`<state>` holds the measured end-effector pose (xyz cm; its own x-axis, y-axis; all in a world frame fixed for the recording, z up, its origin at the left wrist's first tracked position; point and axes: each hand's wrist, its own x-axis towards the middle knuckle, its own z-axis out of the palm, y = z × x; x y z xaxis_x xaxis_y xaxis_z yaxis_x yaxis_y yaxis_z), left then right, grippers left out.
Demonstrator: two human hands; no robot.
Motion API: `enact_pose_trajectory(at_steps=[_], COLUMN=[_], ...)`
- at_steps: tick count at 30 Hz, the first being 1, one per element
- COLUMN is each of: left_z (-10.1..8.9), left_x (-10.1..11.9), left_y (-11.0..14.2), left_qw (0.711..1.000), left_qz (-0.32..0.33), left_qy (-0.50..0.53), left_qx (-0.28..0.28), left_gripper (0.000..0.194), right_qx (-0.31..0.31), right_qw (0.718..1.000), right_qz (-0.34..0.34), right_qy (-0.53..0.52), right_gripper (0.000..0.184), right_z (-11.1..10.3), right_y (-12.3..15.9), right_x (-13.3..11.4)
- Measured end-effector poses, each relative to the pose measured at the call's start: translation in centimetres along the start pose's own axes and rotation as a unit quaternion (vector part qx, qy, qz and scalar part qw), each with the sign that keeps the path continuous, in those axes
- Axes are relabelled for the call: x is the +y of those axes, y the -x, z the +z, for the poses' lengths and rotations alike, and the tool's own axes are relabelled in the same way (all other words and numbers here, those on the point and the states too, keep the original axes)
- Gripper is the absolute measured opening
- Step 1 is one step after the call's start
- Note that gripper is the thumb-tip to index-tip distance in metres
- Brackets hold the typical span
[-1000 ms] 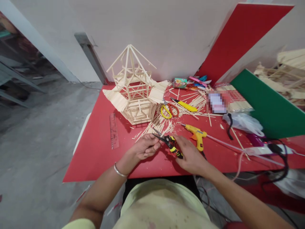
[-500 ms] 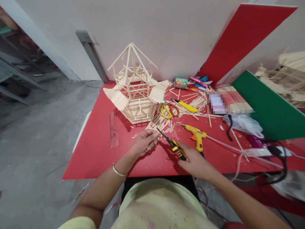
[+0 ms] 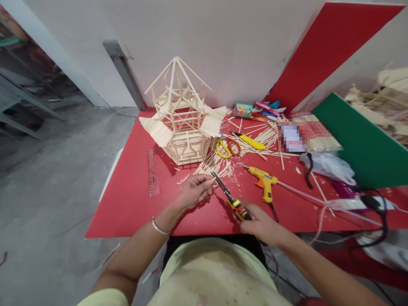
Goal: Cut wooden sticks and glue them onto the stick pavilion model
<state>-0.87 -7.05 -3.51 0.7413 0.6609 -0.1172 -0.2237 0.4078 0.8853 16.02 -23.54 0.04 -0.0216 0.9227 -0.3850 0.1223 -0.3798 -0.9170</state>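
Note:
My left hand (image 3: 198, 190) pinches a short, thin wooden stick (image 3: 213, 179) between thumb and fingers. My right hand (image 3: 259, 221) is closed round the yellow and black handles of a pair of long-nosed pliers (image 3: 228, 192). The pliers' dark jaws point up and left, right beside the end of the stick; I cannot tell whether they touch it. Just beyond my hands lies a pile of cut wooden sticks (image 3: 219, 166). Behind it stands a many-sided model pavilion (image 3: 186, 127) made of sticks, with an open pointed roof frame.
On the red tabletop (image 3: 127, 199) lie a clear ruler (image 3: 153, 172), scissors (image 3: 228, 148), a yellow cutter knife (image 3: 251, 142) and a corded glue gun (image 3: 265, 182). To the right are a plastic bag (image 3: 333, 166), a power strip (image 3: 353, 205) with cables and a green board (image 3: 360, 140).
The pliers and my right hand have shifted slightly, and the tool has turned so its jaws show more clearly beside the stick. My left hand has moved a little to the right.

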Motion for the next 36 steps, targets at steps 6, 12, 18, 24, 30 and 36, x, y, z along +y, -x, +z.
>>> enact_pose_trajectory(at_steps=[6,12,18,24,30,36], left_z=[0.2,0.4,0.8,0.5,0.8,0.4], left_x=[0.0,0.0,0.1,0.4,0.8,0.2], left_y=[0.1,0.2,0.3,0.2,0.4,0.4], left_qw=[1.0,0.998,0.993,0.993,0.986,0.99], left_qz=[-0.012,0.027,0.036,0.044,0.068,0.054], left_qy=[0.009,-0.056,-0.104,-0.098,-0.14,-0.125], left_qx=[0.002,0.024,0.031,0.044,0.064,0.049], left_gripper=[0.034,0.029,0.029,0.028,0.029,0.03], right_qx=[0.0,0.094,0.195,0.213,0.201,0.205], right_qw=[1.0,0.97,0.881,0.849,0.863,0.855], right_qz=[-0.007,-0.059,-0.068,-0.086,-0.091,-0.099], right_qy=[0.018,0.218,0.425,0.476,0.454,0.466], right_gripper=[0.053,0.066,0.066,0.07,0.063,0.062], right_z=[0.1,0.5,1.0,1.2,1.3,0.8], right_y=[0.2,0.1,-1.0,-1.8,-2.3,-2.6], right_x=[0.1,-0.9,-0.4,-0.3,0.2,0.9])
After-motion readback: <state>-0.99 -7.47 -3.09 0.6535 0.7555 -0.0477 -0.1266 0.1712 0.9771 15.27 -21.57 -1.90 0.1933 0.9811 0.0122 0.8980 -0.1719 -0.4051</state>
